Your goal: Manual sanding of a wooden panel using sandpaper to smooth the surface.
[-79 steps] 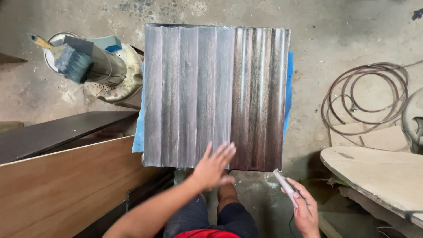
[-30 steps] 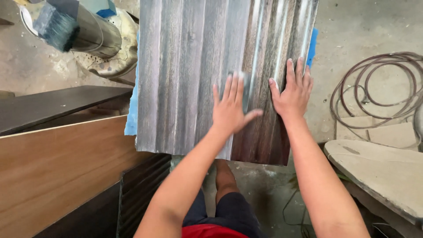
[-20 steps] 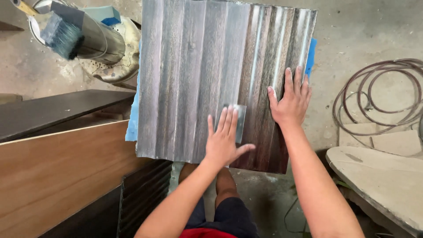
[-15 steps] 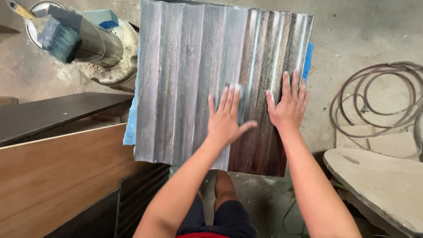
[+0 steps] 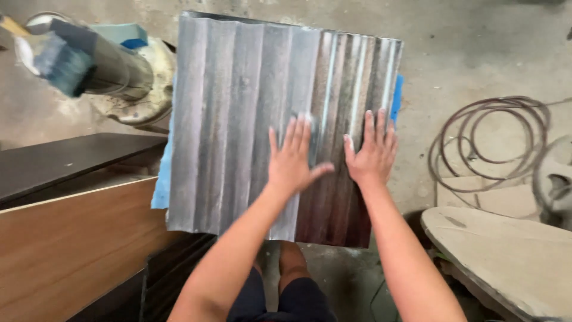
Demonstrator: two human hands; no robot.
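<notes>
Grey fluted panel (image 5: pixel 256 113) now bears both flat, open-fingered palms, left hand (image 5: pixel 293 162) slid higher beside right hand (image 5: pixel 372 152).

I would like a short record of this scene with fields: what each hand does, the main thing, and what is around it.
Left hand: left hand lies flat, fingers spread, on the ribbed panel; something small and pale shows at its fingertips, too blurred to name
Right hand: right hand lies flat on the panel beside the left, holding nothing
Main thing: ribbed panel, grey on the left, darker brown on the right
Under it: blue sheet showing at both side edges
Left side: wooden board; bucket with a brush
Right side: coiled hose on the concrete floor
</notes>
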